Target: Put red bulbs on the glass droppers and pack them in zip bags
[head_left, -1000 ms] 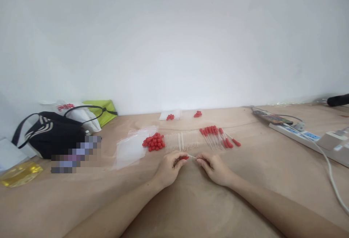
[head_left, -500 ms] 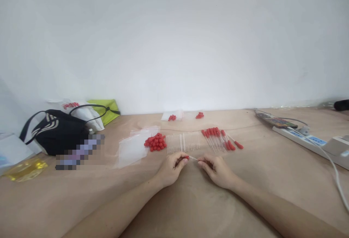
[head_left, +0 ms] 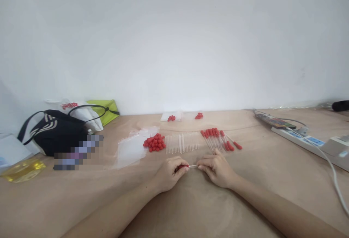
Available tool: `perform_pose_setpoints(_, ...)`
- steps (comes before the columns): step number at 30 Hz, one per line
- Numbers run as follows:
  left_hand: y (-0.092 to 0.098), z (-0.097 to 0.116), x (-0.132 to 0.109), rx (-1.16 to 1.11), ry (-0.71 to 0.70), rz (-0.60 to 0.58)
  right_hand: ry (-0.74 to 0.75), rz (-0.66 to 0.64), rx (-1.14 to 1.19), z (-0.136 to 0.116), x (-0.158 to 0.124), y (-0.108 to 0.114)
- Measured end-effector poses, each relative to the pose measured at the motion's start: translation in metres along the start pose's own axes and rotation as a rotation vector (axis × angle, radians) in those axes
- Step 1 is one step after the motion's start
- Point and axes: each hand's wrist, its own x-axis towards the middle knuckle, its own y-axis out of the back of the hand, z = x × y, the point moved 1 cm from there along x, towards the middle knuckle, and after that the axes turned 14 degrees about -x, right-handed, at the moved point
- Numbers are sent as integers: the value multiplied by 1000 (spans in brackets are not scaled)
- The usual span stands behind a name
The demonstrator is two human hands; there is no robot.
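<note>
Between the fingers of my left hand (head_left: pixel 171 172) is a red rubber bulb (head_left: pixel 184 166), mostly hidden by thumb and forefinger. My right hand (head_left: pixel 218 169) pinches a thin clear dropper tube (head_left: pixel 193 166), whose near end meets the bulb's mouth; how deep it sits I cannot tell. Just beyond my left hand lies a heap of red bulbs (head_left: pixel 154 143). A row of bare clear tubes (head_left: pixel 180 143) is laid out beside it. Past my right hand, several droppers with red bulbs (head_left: pixel 214 132) lie fanned out, a few of them set apart to the right.
Clear zip bags (head_left: pixel 131 152) lie left of the heap. Small groups of red pieces (head_left: pixel 171 118) rest on bags near the wall. At left are a black bag (head_left: pixel 62 132) and a yellow pack (head_left: pixel 24 170). A power strip (head_left: pixel 300 136), phone (head_left: pixel 278 122) and white cable (head_left: pixel 336 183) lie right.
Both hands have come slightly nearer to me, with the bulb and tube now lined up almost level. More of the bulb is covered by my left fingers.
</note>
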Motion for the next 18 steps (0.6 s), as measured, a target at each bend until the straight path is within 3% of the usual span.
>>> perform_pose_setpoints(10, 0, -4, 0, 123, -264, -60, 2, 37, -24, -12, -5, -4)
perform_pose_setpoints(18, -2, -3, 0, 109, -302, -65, -53, -31, 163, -20, 0, -4)
